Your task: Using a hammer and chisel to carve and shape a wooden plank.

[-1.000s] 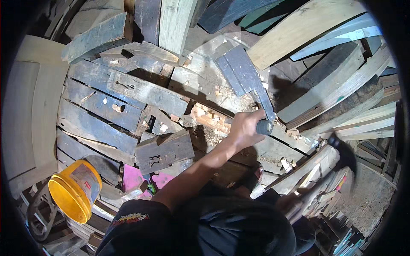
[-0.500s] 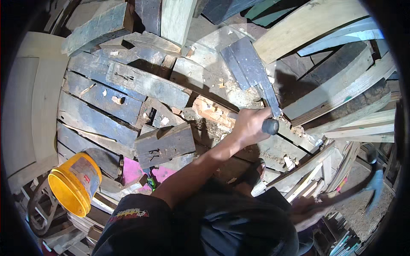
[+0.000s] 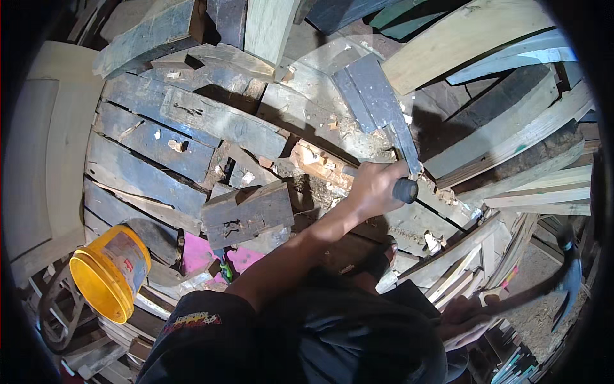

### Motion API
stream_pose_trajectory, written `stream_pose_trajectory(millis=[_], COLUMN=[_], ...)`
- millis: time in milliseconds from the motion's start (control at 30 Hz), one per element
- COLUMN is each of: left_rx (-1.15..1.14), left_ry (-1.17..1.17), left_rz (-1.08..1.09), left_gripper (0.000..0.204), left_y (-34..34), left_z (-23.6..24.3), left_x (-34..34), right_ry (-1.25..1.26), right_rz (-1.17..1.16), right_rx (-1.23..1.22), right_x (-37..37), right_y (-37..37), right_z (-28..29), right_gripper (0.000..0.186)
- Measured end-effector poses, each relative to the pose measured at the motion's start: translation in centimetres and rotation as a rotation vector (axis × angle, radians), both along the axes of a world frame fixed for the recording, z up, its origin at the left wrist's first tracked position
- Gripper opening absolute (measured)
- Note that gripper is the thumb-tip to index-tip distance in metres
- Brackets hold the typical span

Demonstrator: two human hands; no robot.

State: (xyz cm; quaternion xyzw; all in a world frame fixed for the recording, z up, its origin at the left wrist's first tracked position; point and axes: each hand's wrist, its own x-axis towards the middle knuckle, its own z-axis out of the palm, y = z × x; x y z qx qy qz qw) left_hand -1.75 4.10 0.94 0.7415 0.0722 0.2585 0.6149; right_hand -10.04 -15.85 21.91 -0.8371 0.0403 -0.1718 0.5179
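My left hand [image 3: 377, 185] is wrapped round the dark handle of a chisel [image 3: 405, 191], in the middle of the view. The chisel's blade points left toward a cut, pale-orange stretch of a wooden beam [image 3: 318, 162]; whether its tip touches the wood I cannot tell. Low on the right, my right hand [image 3: 465, 322] grips the shaft of a claw hammer [image 3: 534, 296], its metal head out to the right, away from the chisel. A short grey block [image 3: 248, 216] with a slot in it lies left of my forearm.
A yellow bucket [image 3: 102, 281] lies tilted at the lower left. A green-handled tool [image 3: 225, 272] rests by a pink sheet [image 3: 195, 253]. Curved planks [image 3: 505, 128] are stacked at the right. Wood chips [image 3: 177, 146] are scattered on the grey boards. My foot [image 3: 387, 253] is near the work.
The hammer head has dropped slightly, with my right hand still round its shaft. My left hand and the chisel stay almost where they were. The view has shifted a little.
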Motion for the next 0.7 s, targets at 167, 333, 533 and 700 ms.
stream_pose_trajectory(millis=[167,333,533,700], left_rx=[-0.012,0.001,-0.003,-0.010], left_ry=[0.003,0.004,0.009,0.048], left_rz=[-0.019,-0.019,-0.021,-0.080], left_gripper=[0.021,0.032,0.022,0.034], left_y=[0.1,-0.1,-0.3,-0.3], left_z=[-0.2,-0.2,-0.8,-1.0], left_x=[0.0,0.0,0.1,0.1], right_ry=[0.212,0.631,0.131,0.058], right_rz=[-0.112,-0.037,-0.140,-0.262], right_rx=[-0.342,-0.140,-0.067,-0.304], right_x=[-3.8,-4.9,-1.2,-2.5], right_y=[2.6,-0.1,-2.2,-0.6], right_z=[-5.6,-4.6,-0.3,-4.9], right_gripper=[0.040,0.054,0.064,0.068])
